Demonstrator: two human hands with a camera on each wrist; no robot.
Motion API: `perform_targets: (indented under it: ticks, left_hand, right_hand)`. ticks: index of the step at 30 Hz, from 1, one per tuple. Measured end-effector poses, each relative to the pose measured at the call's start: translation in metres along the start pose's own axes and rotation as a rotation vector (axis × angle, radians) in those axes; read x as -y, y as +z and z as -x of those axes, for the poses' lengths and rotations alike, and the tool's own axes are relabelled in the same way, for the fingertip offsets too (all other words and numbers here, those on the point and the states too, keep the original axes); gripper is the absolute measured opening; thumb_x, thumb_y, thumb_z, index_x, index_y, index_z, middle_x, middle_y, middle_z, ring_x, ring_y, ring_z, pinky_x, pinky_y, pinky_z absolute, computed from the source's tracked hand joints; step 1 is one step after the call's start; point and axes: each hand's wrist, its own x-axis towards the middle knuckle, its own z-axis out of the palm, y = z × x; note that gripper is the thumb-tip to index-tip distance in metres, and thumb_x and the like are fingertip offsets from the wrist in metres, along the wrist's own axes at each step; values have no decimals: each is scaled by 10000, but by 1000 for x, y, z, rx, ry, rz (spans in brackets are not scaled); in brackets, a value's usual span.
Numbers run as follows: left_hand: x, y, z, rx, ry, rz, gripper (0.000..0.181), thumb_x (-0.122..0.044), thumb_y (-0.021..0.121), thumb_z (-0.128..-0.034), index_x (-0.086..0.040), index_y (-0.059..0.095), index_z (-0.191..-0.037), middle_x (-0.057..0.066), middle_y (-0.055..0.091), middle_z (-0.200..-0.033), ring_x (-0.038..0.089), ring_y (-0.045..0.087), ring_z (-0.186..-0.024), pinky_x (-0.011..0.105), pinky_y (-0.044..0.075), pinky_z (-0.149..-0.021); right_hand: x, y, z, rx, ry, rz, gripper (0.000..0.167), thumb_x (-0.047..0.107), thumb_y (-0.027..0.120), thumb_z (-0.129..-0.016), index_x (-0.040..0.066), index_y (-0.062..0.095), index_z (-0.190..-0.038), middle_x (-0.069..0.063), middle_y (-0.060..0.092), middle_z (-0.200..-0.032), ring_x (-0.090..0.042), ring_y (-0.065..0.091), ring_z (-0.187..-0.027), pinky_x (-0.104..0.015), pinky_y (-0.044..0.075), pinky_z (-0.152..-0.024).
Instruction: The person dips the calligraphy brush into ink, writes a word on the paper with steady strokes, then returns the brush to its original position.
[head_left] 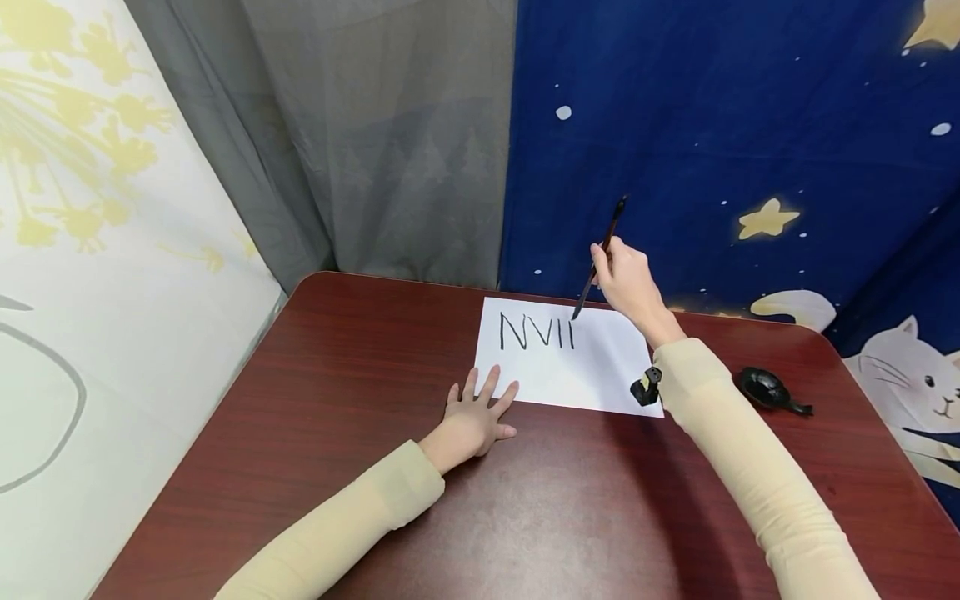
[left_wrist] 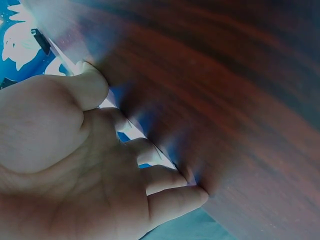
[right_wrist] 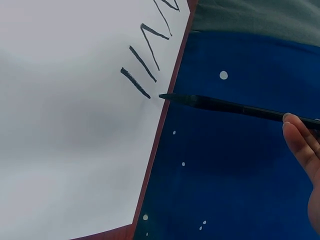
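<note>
A white sheet of paper (head_left: 577, 379) lies near the table's far edge, with the dark strokes "NVII" (head_left: 536, 332) along its upper left. My right hand (head_left: 628, 279) pinches a dark paintbrush (head_left: 609, 232) above the paper's upper edge. In the right wrist view the brush tip (right_wrist: 167, 97) is close to the top of the last stroke (right_wrist: 135, 82); whether it touches the paper I cannot tell. My left hand (head_left: 472, 421) lies with fingers spread, its fingertips on the paper's lower left corner. The left wrist view shows its palm (left_wrist: 75, 165) from below.
A black, rounded dish with a short handle (head_left: 765, 389) sits on the table (head_left: 360, 358) to the right of my right forearm. A small black device (head_left: 647, 387) is at the right cuff. Grey (head_left: 405, 150) and blue starry curtains (head_left: 637, 100) hang behind the table.
</note>
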Motion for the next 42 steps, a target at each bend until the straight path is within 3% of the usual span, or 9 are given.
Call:
perform_targets:
  ticks: [42]
  left_hand:
    - [0, -2, 3, -7, 1, 27, 687, -544, 339, -1036, -362, 57, -1636, 6, -69, -1699, 303, -8, -1550, 503, 171, -1212]
  right_hand:
    - [-6, 4, 7, 42, 24, 29, 382, 291, 389, -1113, -29, 553, -984, -183, 606, -837, -339, 677, -744, -469, 556, -644]
